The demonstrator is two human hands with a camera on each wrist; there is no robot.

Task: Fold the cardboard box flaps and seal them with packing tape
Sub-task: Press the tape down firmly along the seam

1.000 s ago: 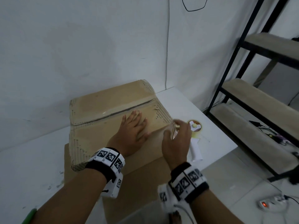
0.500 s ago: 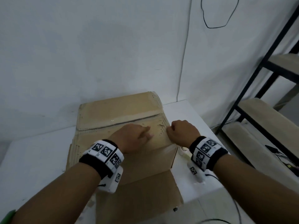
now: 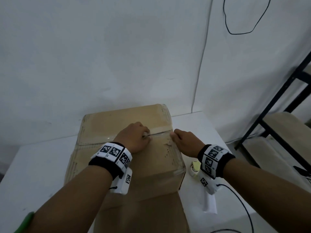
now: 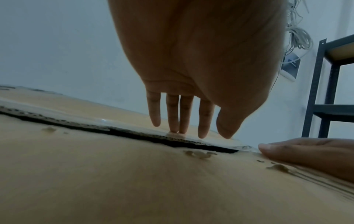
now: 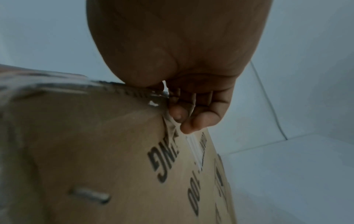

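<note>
The brown cardboard box [image 3: 127, 118] stands on the white table [image 3: 42, 165] with its top flaps folded down and a dark seam [image 3: 159, 132] between them. My left hand [image 3: 136, 138] is on top at the seam, its straight fingers [image 4: 184, 115] pressing the far flap's edge. My right hand [image 3: 185, 143] is at the box's right edge; its thumb [image 4: 306, 151] lies on the near flap, and its curled fingers [image 5: 178, 115] hold a clear tape strip [image 5: 194, 145] against the printed side. The tape roll [image 3: 195, 167] sits on the table below my right wrist.
A flat cardboard sheet [image 3: 143, 216] lies in front of the box. A white paper roll [image 3: 210, 204] rests on the table's right part. A black metal shelf [image 3: 277, 106] stands at the right. A thin cable [image 3: 200, 73] hangs down the wall behind.
My right hand left the tape roll and came to the box's right edge at the seam. My left hand slid from the near flap up to the seam.
</note>
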